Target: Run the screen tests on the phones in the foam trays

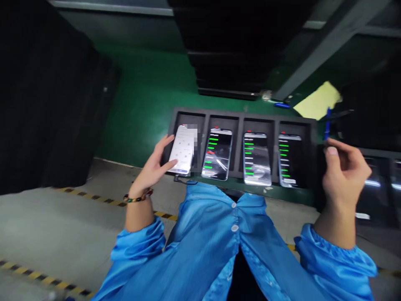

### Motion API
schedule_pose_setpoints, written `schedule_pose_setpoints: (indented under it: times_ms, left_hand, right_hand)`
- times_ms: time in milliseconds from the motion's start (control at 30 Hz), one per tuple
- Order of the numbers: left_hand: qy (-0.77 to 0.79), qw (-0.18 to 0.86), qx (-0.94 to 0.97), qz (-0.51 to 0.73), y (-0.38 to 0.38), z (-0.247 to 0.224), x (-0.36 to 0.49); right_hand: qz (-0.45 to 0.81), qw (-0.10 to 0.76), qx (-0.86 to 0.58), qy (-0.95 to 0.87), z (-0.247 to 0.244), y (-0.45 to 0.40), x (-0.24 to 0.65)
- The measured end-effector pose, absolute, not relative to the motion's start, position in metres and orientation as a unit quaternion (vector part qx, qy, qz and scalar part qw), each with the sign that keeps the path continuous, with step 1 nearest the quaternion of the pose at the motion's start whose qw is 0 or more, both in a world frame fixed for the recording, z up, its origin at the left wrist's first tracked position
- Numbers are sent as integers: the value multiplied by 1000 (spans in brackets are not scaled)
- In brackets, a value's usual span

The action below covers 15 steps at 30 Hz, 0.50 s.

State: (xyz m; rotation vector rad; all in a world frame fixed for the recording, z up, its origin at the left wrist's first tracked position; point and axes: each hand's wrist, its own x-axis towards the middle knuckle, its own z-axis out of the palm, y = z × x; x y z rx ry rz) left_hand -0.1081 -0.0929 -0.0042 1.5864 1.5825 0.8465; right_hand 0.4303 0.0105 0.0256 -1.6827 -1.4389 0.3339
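Left of the frame's centre, the left hand (156, 164) angles inward, thumb and fingers apart over the white-screened phone (183, 146). At right, the right hand (346, 169) bends inward, fingertips gathered by a blue pen (328, 124); whether clamped on it, I cannot tell.

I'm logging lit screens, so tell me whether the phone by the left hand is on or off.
On: the phone by the left hand shows a bright, mostly white screen with small marks.
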Motion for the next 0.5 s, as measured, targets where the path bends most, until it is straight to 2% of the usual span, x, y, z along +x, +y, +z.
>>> schedule_pose_setpoints:
  times_ms: [100,233,300,500]
  left_hand:
    - [622,387,579,357,-87,-12,-110]
    - [616,394,564,383,-85,-20,-109]
    - [610,401,553,403,-87,-23,-108]
    - [614,373,570,399,-88,-25,-104]
  right_hand:
    - [90,317,-713,-618,73,44,438]
    - [57,62,-809,-582,98,113,450]
    - [52,8,-815,-577,91,141,448]
    - [48,-42,-790,-610,58,189,434]
